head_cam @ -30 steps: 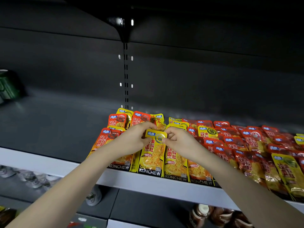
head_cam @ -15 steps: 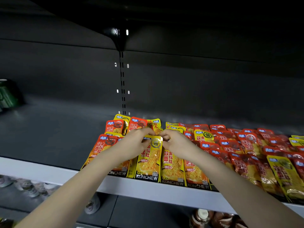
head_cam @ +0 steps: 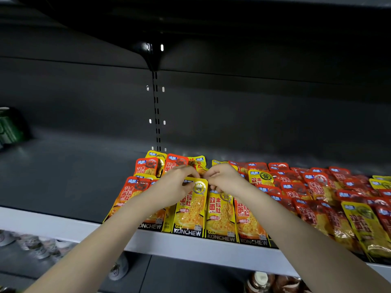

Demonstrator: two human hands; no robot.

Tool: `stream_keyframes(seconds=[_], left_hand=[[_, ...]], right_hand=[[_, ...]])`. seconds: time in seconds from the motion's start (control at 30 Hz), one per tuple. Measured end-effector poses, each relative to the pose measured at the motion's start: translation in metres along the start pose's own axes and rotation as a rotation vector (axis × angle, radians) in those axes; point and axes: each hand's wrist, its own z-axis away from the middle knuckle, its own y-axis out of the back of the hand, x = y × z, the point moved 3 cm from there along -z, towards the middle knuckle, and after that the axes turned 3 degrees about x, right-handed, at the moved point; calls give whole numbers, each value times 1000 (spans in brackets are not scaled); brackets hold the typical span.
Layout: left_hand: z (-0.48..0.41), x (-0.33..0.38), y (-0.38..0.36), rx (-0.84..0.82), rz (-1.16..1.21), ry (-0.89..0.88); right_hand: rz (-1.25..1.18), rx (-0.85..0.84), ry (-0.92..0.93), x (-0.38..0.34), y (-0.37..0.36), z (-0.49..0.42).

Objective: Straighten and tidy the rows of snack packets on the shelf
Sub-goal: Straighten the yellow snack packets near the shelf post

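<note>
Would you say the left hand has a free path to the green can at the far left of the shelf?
Probably yes: only bare shelf lies between the left hand and the green can. But that hand pinches the yellow packet, which it would have to release first, and the can sits far to the side.

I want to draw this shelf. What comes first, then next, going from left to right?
green can → bare shelf → red packet at the row's end → left hand → held yellow packet, pinched by both hands → right hand → heap of red packets → slanted yellow packet.
</note>
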Motion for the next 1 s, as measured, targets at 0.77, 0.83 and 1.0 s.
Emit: stream_keyframes(seconds=[0.77, 0.83, 1.0], left_hand=[[-7, -14, -9, 64, -27, 34], [-10, -14, -9, 94, -21, 48], [-18, -19, 3, 290, 24, 141]], right_hand=[[193, 195, 213, -3, -11, -2], [194, 204, 219, -4, -13, -2], [179, 239, 219, -7, -11, -4]])
